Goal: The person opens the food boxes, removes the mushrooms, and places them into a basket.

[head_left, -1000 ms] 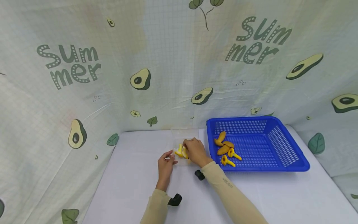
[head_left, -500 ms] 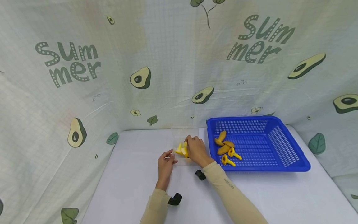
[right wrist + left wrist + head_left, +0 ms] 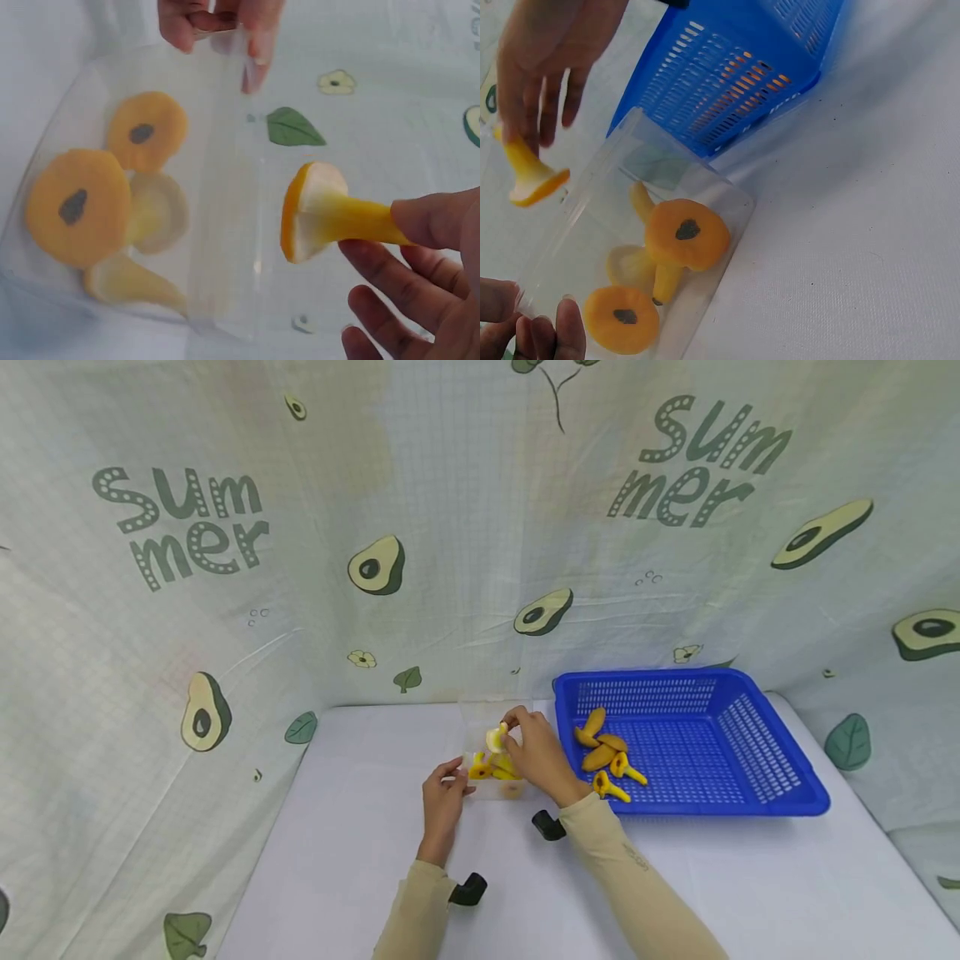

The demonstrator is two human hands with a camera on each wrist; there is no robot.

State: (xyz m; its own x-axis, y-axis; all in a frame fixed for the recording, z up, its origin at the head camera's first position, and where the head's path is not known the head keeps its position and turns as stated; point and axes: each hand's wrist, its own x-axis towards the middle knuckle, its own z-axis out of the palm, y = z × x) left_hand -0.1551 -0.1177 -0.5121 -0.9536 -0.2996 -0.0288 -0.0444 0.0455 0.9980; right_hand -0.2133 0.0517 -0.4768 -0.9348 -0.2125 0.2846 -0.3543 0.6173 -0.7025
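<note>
My right hand [image 3: 542, 756] pinches a yellow toy mushroom [image 3: 330, 214] by its stem, cap turned away from the fingers. It holds the mushroom above a clear plastic box [image 3: 724, 184]. Inside the box lie several more yellow mushrooms [image 3: 686, 234], some with a dark patch on the cap. At the box's left side, my left hand [image 3: 442, 802] grips its wall between thumb and fingers. The left wrist view shows the left fingers [image 3: 570, 330] at the rim. An upright clear lid [image 3: 480, 714] seems to stand behind the box, faint against the cloth.
To the right stands a blue perforated basket [image 3: 693, 817]. Brown toy mushrooms [image 3: 600, 756] and yellow ones [image 3: 622, 768] lie at its left end. A white-covered table [image 3: 360, 827] carries everything, with a printed cloth [image 3: 435, 527] hanging behind.
My right hand has lifted a mushroom up from among the others in the box, moving slightly back and right. More mushrooms show in the box. The left hand stays put.
</note>
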